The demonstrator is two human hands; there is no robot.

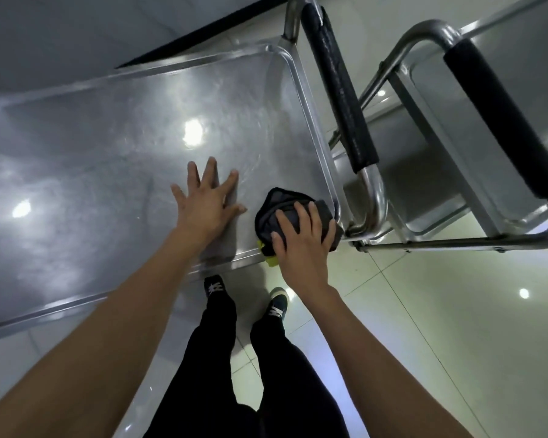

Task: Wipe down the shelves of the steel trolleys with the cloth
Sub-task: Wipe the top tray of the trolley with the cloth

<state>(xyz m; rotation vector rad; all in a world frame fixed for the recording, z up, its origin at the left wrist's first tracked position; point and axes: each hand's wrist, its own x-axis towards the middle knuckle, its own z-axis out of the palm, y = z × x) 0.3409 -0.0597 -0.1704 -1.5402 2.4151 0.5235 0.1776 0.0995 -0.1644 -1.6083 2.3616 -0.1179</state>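
Head view, looking down. At the left I see the top shelf of a shiny stainless-steel trolley with a raised rolled rim (pixel 159 66); ceiling lights reflect off it as bright spots, and faint swirl marks show on the surface near the far right corner.

My left hand (pixel 204 205) lies flat on that shelf, palm down, fingers straight and spread wide, thumb pointing right. It holds nothing. It sits near the shelf's near edge, just left of the cloth and apart from it.

Below the shelf edge: black trousers and dark lace-up shoes with white laces (pixel 214 286) on a pale glossy tiled floor (pixel 440 311).

Next right, the dark grey bunched cloth with a yellow-green patch showing at its near edge (pixel 274 210) sits in the near right corner of the shelf, touching the rim there. My right hand (pixel 304 238) is on top of it, fingers slightly curved over the bundle and pressing it down onto the steel; the thumb lies along the cloth's left side. Whether the fingertips curl under the fabric I cannot tell.

Right of the corner, the trolley's tubular steel handle with a black foam sleeve (pixel 339 90) runs away from me.

Far right, a second steel trolley with its own black-sleeved handle (pixel 500 121) stands just beside the first; its shelf is partly visible.
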